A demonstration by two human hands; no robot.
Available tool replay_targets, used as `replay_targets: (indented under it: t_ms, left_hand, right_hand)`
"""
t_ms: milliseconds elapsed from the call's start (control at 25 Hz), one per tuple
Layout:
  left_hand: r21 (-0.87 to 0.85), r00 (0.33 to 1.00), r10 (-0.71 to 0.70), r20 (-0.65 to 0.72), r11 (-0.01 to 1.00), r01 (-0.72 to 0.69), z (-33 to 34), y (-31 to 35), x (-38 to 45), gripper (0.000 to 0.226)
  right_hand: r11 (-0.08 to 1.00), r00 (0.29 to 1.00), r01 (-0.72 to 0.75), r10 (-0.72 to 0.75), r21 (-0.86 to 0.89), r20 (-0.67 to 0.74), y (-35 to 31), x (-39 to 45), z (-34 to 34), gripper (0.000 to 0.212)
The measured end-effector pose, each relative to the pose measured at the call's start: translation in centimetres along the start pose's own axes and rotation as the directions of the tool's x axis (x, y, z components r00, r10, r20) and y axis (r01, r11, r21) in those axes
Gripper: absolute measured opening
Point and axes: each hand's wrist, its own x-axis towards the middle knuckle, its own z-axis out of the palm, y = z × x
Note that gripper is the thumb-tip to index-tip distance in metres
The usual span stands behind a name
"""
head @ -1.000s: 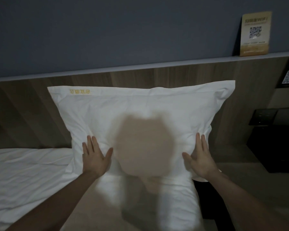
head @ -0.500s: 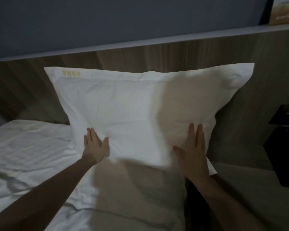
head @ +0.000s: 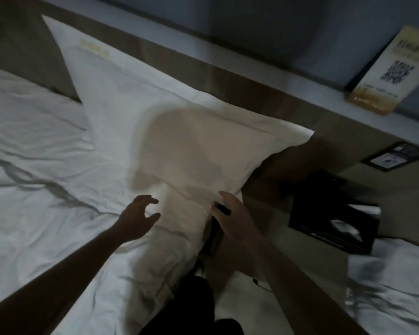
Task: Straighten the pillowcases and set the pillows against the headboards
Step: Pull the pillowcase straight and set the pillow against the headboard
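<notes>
Item 1: large white rectangular fabric pillow (head: 136,122) with a yellow embroidered mark near its upper-left corner. It stands on the white wrinkled sheet of the bed (head: 34,189), its back leaning against the brown wood-grain headboard (head: 228,76). Its long axis runs along the headboard, which crosses the tilted view from upper left to lower right. Its lower edge lies just beyond both hands, so the pillow is up and ahead of the fingertips.

Item 2: left hand (head: 137,220). Hovers over the sheet just short of the pillow's lower edge; fingers (head: 148,199) spread and loosely curved, holding nothing. Contact with the cloth cannot be told.

Item 3: right hand (head: 230,213). At the pillow's lower-right corner, fingers extended and together, tips at or touching the pillowcase flap; nothing gripped. This hand appears nearer the pillow.

Item 4: gold card with a QR code (head: 392,73), leaning on the ledge above the headboard, well apart from the pillow.

Item 5: black box-shaped bedside unit (head: 329,213), right of the pillow, beside the bed.

Judgement: this pillow looks placed; any further smoothing would start from the lower-right corner.
</notes>
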Motion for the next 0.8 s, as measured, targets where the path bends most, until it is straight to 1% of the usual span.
replay_targets:
  t_ms: [80,200,320,360,400,480,560,600,680,760,800]
  left_hand:
    - [-0.138,1.0,0.001,-0.022,0.99,-0.004,-1.3,2.6,-6.0,0.036]
    - [-0.306,0.997,-0.038,-0.073,0.952,0.014,-2.5,5.5,-13.8,0.031]
    - [-0.43,0.985,-0.129,-0.114,0.9,0.069,-2.2,7.9,-21.2,0.037]
    - [-0.473,0.976,-0.16,-0.148,0.878,0.072,-1.6,8.8,-23.5,0.036]
    - [-0.514,0.961,-0.201,-0.188,0.854,0.078,-0.9,9.7,-25.8,0.031]
    - [-0.592,0.911,-0.309,-0.273,0.8,0.093,1.5,11.6,-31.0,0.021]
    - [-0.662,0.847,-0.421,-0.325,0.741,0.115,4.5,13.7,-36.6,0.022]
    - [-0.692,0.818,-0.467,-0.336,0.711,0.122,5.8,14.7,-39.3,0.022]
    - [-0.729,0.748,-0.547,-0.376,0.673,0.126,8.1,16.6,-45.0,0.019]
    - [-0.758,0.663,-0.623,-0.415,0.64,0.127,10.5,17.6,-50.0,0.018]
    - [-0.781,0.626,-0.662,-0.413,0.611,0.13,11.8,17.9,-52.5,0.018]
  right_hand:
    - [0.999,0.998,0.022,-0.024,0.036,0.059,-2.4,-3.6,-1.4,0.051]
    - [0.993,0.982,-0.003,-0.019,0.114,0.188,-4.6,-8.2,-3.8,0.035]
    - [0.997,0.956,0.029,-0.049,0.071,0.288,-4.9,-12.3,-5.5,0.024]
    - [0.997,0.947,0.06,-0.071,0.044,0.314,-4.7,-13.5,-5.9,0.023]
    - [0.995,0.934,0.094,-0.098,0.03,0.343,-4.3,-14.6,-6.3,0.023]
    - [0.985,0.896,0.171,-0.161,0.012,0.414,-3.7,-16.8,-6.6,0.023]
    - [0.97,0.84,0.245,-0.211,-0.001,0.499,-2.9,-19.0,-6.6,0.023]
    - [0.966,0.817,0.258,-0.221,0.005,0.532,-2.5,-20.3,-6.5,0.024]
    - [0.96,0.761,0.279,-0.242,0.033,0.602,-1.6,-23.3,-5.8,0.024]
    - [0.942,0.688,0.333,-0.266,0.032,0.675,-1.0,-26.1,-4.5,0.024]
    - [0.932,0.658,0.362,-0.272,0.022,0.702,-0.8,-27.7,-3.6,0.023]
